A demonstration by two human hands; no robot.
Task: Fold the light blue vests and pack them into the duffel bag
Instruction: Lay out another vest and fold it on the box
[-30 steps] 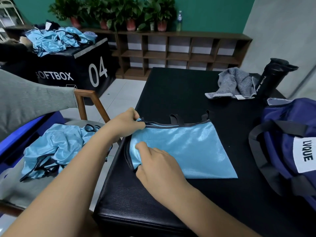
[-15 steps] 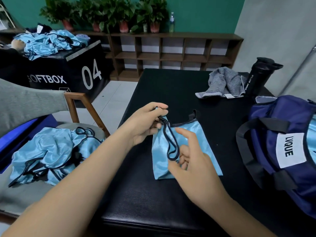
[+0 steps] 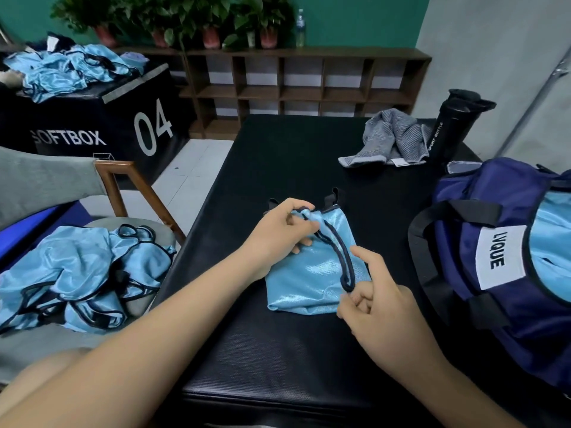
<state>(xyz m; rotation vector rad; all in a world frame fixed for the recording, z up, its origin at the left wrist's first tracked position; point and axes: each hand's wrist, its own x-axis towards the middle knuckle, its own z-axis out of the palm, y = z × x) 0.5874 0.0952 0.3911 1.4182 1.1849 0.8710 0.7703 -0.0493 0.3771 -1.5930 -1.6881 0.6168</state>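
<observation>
Vest [image 3: 309,273] on the surface [image 3: 293,156] is pinched at its far corner by the left grip [image 3: 278,233]; whether the right grip [image 3: 380,307] holds anything is unclear. Slippery fabric may unfold once released.

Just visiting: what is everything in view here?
folded vest: one, light blue, dark trim, mid-table
table: one, black, centre
duffel bag: one, navy, table's right, light blue fabric inside
chair: one, brown wood, left
softbox: one, black, back left
loose vests: two heaps, light blue, on chair and softbox
towel: one, grey, table's far side
sport bottle: one, black, beside the towel
shelf: one, brown, back wall
potted plants: several, green, atop shelf
water bottle: one, clear, atop shelf
left hand: one, pinching folded vest's top corner
right hand: one, at vest's right edge, grip unclear
</observation>
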